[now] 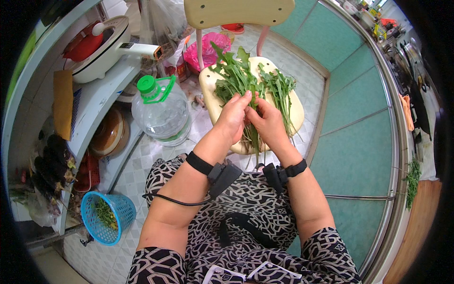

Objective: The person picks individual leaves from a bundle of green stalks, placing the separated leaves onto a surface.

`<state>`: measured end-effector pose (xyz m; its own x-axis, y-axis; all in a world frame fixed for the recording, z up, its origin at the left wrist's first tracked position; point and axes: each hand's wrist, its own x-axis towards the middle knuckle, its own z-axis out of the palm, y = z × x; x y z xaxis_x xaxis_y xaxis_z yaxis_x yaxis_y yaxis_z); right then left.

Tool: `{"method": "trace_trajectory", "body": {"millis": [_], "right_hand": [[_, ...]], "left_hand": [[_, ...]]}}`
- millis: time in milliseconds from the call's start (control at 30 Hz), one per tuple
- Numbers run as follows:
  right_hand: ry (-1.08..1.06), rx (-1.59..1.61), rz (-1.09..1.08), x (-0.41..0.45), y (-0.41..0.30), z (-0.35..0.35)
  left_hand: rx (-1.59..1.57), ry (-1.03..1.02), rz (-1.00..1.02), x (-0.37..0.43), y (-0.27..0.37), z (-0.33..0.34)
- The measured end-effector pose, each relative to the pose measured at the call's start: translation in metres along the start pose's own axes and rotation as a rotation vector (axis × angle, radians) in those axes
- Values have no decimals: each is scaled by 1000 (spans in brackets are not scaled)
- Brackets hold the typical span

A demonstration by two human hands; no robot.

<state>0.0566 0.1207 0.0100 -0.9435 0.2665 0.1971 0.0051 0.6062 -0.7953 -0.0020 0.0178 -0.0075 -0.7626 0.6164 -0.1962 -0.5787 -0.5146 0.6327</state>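
Note:
Both hands meet over the cream seat (210,88) of a chair, on which long-stemmed leafy greens lie in two bunches. My left hand (232,115) pinches a leafy green (253,85) between thumb and fingers at the larger bunch (232,69). Close beside it, my right hand (270,122) grips the same greens with bent fingers, its fingertips partly hidden. Thin stems (254,142) hang below the hands toward the front of the seat. The smaller bunch (280,88) lies to the right, stems pointing toward me.
A large clear plastic bottle (161,113) with a green cap stands left of the chair. Nearer me is a blue perforated basket (126,213) with green scraps inside. A shelf (103,92) holding an electric pot (110,53) runs along the left; green cabinets (358,152) line the right.

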Motion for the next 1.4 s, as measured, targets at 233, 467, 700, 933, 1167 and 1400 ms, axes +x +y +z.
{"method": "trace_trajectory", "body": {"millis": [233,467,700,933,1167,1400], "right_hand": [[46,81,2,10,20,-28],[219,-247,79,26,50,-74],[424,-201,56,32,70,-93],[385,-314,75,35,81,-86],[95,-598,268,34,114,-80],[68,-705,330,29,103,-76]], "left_hand": [[201,30,-59,-1,0,3],[257,63,-84,-4,5,2],[225,95,-62,-4,7,-1],[220,111,-63,-5,8,0],[207,127,-71,-5,11,-5],[221,131,-64,-6,11,-4]]}}
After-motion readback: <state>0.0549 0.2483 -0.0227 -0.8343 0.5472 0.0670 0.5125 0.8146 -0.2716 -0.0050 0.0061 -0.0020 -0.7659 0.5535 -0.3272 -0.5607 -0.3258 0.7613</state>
